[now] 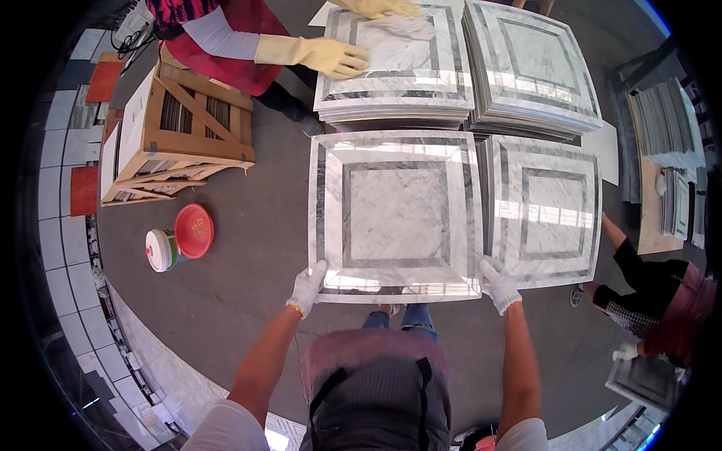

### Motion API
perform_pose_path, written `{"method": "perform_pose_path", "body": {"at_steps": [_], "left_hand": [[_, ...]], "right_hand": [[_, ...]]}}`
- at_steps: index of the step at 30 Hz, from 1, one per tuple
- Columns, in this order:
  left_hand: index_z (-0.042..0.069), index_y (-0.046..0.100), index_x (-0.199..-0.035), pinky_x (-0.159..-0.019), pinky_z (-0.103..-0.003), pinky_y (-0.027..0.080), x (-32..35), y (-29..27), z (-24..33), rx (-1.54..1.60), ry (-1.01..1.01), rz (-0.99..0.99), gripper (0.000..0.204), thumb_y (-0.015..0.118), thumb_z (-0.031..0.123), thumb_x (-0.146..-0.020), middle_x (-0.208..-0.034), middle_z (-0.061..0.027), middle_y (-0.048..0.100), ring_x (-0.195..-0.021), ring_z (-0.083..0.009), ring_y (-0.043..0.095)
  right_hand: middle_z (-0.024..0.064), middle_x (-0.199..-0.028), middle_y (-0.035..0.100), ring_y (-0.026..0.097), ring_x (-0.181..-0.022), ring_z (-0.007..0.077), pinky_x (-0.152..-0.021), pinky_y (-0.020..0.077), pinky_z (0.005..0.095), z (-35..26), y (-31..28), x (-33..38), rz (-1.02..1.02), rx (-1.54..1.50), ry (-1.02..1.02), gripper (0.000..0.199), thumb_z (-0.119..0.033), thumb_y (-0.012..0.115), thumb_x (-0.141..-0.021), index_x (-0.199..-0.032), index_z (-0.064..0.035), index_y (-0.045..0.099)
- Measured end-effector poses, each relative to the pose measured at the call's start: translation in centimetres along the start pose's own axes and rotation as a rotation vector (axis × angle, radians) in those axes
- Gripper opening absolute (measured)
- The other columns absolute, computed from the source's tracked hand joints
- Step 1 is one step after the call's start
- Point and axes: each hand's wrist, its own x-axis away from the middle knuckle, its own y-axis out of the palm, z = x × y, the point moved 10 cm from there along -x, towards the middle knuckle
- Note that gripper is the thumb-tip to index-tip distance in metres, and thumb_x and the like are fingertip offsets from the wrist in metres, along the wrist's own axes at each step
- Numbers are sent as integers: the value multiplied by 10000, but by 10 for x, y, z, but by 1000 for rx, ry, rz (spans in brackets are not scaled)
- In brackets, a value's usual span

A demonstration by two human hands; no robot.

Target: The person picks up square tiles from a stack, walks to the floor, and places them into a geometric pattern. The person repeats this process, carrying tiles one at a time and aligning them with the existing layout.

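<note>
A large square marble tile [395,214], white with grey inlaid frames, lies face up before me. My left hand [307,290], in a white glove, is closed on its near left corner. On the near right corner my right hand [500,285], gloved the same way, grips the edge; the fingers under the tile are hidden. Just to the right stands another stack topped by a similar tile [555,209], its left edge close to my right hand. What supports the tile I hold is covered by it.
Beyond are two more tile stacks [395,116] [534,64]. A co-worker's yellow-gloved hand [331,57] rests on the left one, the other near a cloth [402,28]. At left stand a wooden crate [197,113], a red basin [194,231] and a bucket [159,251]. Another person [662,301] is at right.
</note>
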Motion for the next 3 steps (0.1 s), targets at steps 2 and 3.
{"method": "perform_pose_path", "body": {"at_steps": [2, 3], "left_hand": [[40, 615, -946, -608, -233, 436, 13, -3, 8, -96, 44, 18, 407, 665, 436, -867, -809, 36, 580, -684, -46, 503], [40, 615, -946, -608, -233, 436, 14, -3, 9, -96, 45, 19, 407, 665, 436, -867, -809, 36, 580, -684, -46, 503]], "right_hand": [[-12, -969, 594, 554, -827, 80, -716, 473, 265, 5, -3, 0, -6, 60, 15, 533, -299, 728, -838, -1271, -66, 523], [-10, -1002, 597, 554, -855, 76, -733, 484, 271, 11, -3, -8, 3, 97, 3, 532, -287, 728, -837, -1273, -60, 524]]}}
